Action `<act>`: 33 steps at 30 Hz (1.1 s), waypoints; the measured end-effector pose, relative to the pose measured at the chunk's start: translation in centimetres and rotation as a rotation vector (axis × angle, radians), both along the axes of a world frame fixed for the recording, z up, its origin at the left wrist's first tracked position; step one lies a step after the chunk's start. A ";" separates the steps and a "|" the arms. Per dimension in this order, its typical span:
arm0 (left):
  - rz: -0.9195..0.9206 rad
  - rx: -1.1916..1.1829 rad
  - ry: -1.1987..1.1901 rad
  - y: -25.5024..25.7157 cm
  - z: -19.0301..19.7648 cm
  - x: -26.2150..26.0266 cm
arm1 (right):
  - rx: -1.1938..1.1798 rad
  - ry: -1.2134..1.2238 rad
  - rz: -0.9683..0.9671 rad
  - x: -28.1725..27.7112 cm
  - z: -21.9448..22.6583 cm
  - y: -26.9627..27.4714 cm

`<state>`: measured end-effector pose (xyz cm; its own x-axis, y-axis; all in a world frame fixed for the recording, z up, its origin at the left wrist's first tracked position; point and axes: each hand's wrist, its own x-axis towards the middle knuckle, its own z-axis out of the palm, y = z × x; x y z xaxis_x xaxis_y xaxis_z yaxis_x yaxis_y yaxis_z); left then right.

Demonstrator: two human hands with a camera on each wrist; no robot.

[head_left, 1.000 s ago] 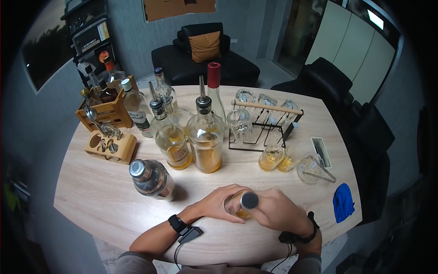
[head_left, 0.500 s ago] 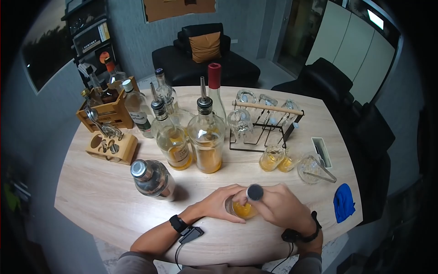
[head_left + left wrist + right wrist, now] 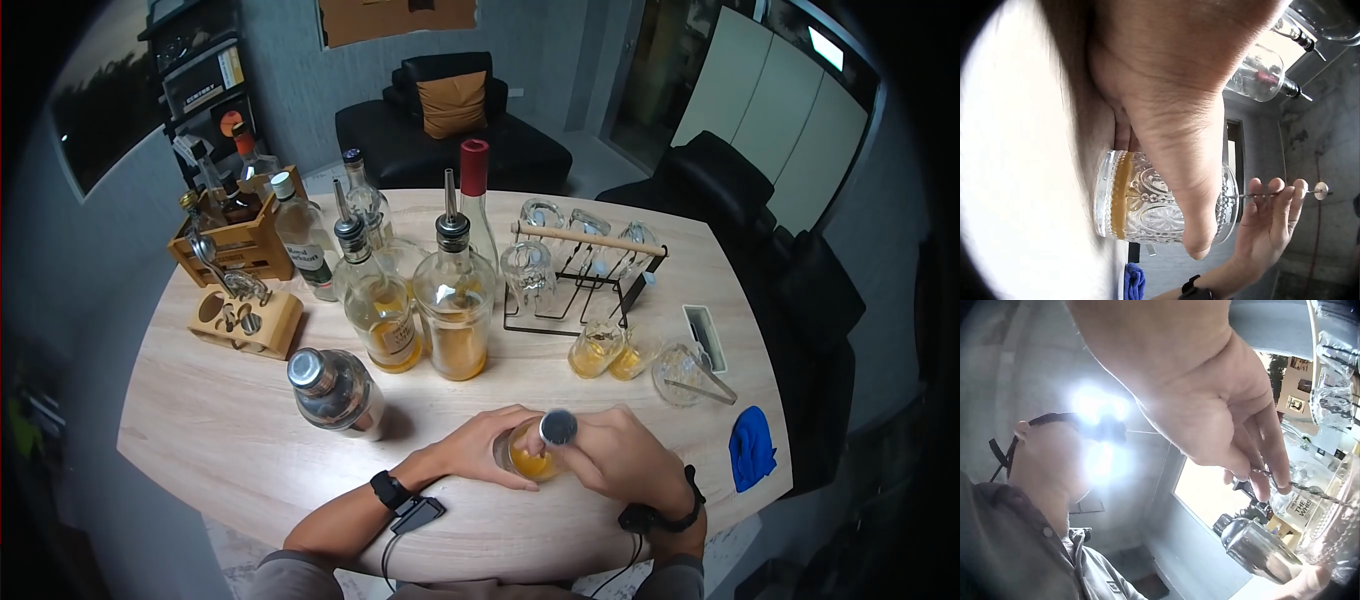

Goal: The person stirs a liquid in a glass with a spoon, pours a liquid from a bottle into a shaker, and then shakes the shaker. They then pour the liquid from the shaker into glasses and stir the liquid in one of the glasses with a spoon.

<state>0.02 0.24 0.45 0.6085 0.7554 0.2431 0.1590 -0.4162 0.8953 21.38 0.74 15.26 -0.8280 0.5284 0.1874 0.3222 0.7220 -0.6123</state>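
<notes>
A clear embossed glass point(image 3: 1150, 219) with amber liquid in its base stands on the table near the front edge. My left hand point(image 3: 475, 447) wraps round its side, the thumb lying across the patterned wall in the left wrist view. Over the rim, my right hand point(image 3: 618, 455) pinches the thin twisted stem of a bar spoon point(image 3: 1316, 491) between thumb and fingers. The stem runs down into the glass, and its round flat end point(image 3: 558, 427) rises above the right hand. The glass hides the spoon's lower end from the right wrist view.
A metal shaker point(image 3: 338, 395) stands left of the hands. Bottles with pourers point(image 3: 452, 310) are behind. Right of them are a glass rack point(image 3: 580, 275), two glasses of amber liquid point(image 3: 596, 350), a glass bowl with tongs point(image 3: 685, 375) and a blue cloth point(image 3: 752, 448).
The spoon's top end has shifted slightly right, baring more of the glass's liquid, as my right hand works the stem. My left hand and the glass stay in place.
</notes>
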 end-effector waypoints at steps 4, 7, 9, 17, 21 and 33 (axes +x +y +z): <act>-0.002 0.075 -0.045 0.3 -0.4 0.1 | 0.008 -0.007 0.097 -0.7 0.2 -0.6; -0.011 0.018 -0.038 0.0 -0.5 0.0 | 0.029 0.072 0.048 -0.8 -0.8 -0.1; -0.011 -0.084 -0.003 -0.2 -0.3 -0.1 | 0.031 0.027 0.006 -0.3 -0.5 0.0; -0.012 0.070 -0.074 0.3 -0.6 0.2 | -0.020 0.043 0.107 -0.7 -0.3 -0.5; -0.002 -0.026 -0.052 -0.1 -0.1 0.1 | -0.013 0.056 0.011 -0.6 -0.4 -0.2; -0.017 -0.070 0.030 -0.1 -0.5 -0.2 | -0.002 0.058 0.010 -0.4 -0.8 0.1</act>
<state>-0.14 0.13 -0.02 0.6278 0.7592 0.1715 0.1798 -0.3559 0.9171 20.93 0.83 14.50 -0.8210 0.5205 0.2347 0.2786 0.7240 -0.6310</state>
